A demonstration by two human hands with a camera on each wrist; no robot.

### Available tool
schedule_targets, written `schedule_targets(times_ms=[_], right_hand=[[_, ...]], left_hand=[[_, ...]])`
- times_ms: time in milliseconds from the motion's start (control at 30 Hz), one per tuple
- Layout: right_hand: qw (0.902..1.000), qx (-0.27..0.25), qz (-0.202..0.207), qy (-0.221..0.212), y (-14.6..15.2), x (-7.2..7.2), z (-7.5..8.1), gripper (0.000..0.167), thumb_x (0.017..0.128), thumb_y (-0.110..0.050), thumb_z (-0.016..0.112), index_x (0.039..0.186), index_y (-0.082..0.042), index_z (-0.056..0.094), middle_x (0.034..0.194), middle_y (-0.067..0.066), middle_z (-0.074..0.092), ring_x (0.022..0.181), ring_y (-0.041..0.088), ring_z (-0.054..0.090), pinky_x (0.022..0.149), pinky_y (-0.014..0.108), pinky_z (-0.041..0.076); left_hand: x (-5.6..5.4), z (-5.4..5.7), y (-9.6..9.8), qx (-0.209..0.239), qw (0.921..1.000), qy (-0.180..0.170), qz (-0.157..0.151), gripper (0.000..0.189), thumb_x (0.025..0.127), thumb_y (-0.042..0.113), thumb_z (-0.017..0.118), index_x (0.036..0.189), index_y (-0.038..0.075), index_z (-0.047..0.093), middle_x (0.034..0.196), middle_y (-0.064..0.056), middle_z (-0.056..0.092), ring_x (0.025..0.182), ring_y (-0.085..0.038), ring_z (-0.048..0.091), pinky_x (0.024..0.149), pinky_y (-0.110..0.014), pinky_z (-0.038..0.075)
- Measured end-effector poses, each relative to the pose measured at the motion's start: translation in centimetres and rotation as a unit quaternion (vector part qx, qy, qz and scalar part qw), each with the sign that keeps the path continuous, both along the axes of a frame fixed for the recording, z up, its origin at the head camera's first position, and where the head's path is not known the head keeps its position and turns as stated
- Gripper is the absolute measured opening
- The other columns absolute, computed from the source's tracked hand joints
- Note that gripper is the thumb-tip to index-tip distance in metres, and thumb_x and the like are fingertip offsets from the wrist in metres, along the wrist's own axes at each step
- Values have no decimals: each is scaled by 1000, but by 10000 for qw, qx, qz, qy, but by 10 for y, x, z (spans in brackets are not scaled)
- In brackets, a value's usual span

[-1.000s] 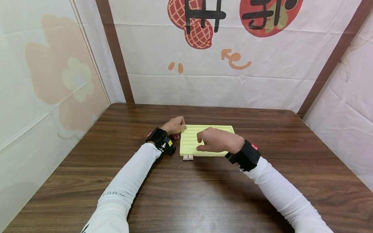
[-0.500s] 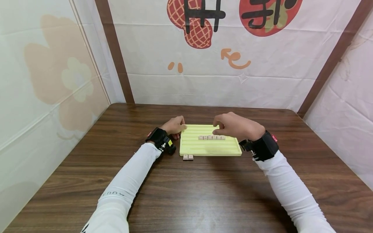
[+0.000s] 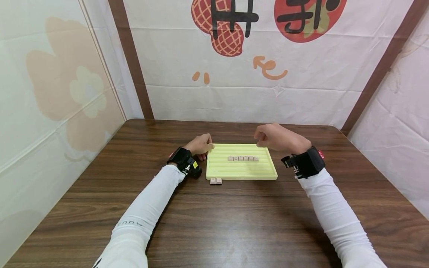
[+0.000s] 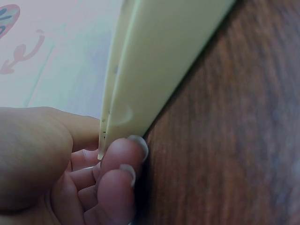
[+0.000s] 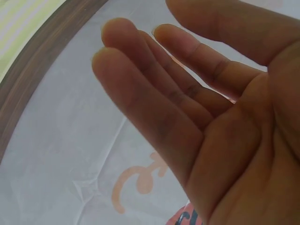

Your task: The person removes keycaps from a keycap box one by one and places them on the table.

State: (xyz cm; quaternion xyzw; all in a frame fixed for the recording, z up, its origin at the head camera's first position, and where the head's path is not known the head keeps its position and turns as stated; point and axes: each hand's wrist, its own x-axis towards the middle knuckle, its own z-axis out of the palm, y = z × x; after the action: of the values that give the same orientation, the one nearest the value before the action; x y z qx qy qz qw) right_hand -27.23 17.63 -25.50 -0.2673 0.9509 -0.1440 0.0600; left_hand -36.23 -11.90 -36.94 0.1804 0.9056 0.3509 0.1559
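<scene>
A pale yellow ribbed tray (image 3: 241,171) lies on the table. My left hand (image 3: 199,144) grips its far left corner; in the left wrist view the thumb is behind the tray's rim (image 4: 154,61) and curled fingertips (image 4: 123,154) press its side wall. On a middle rib stand several small pinkish keycap-like pieces (image 3: 243,158) in one row, dark marks on their faces. Two more such pieces (image 3: 216,181) sit side by side at the tray's near left edge. Over the far right part of the tray hovers my right hand (image 3: 279,138), its fingers loosely bent and holding nothing in the right wrist view.
The dark wood-grain table (image 3: 234,223) stretches out on all sides of the tray. Behind it hangs a white printed cloth (image 3: 234,100), and similar cloth panels flank the left and right. Black camera bands are strapped round both wrists.
My right hand has moved from over the tray's middle to the far right, uncovering the row of pieces. The left hand has stayed at its corner.
</scene>
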Motion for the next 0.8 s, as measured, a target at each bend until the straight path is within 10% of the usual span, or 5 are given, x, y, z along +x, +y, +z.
schedule_targets(times_ms=[800], right_hand=[[9991,-1,-256,-334,2,-18,-22,48,94,-17,63,137,-9,43,123,17,62,116,30,59,92,43,50]], left_hand=[[6,3,-1,58,10000,38,-67,15,102,20,46,100,6,45,70,-7,53,51,-19,57,51,-31,52]])
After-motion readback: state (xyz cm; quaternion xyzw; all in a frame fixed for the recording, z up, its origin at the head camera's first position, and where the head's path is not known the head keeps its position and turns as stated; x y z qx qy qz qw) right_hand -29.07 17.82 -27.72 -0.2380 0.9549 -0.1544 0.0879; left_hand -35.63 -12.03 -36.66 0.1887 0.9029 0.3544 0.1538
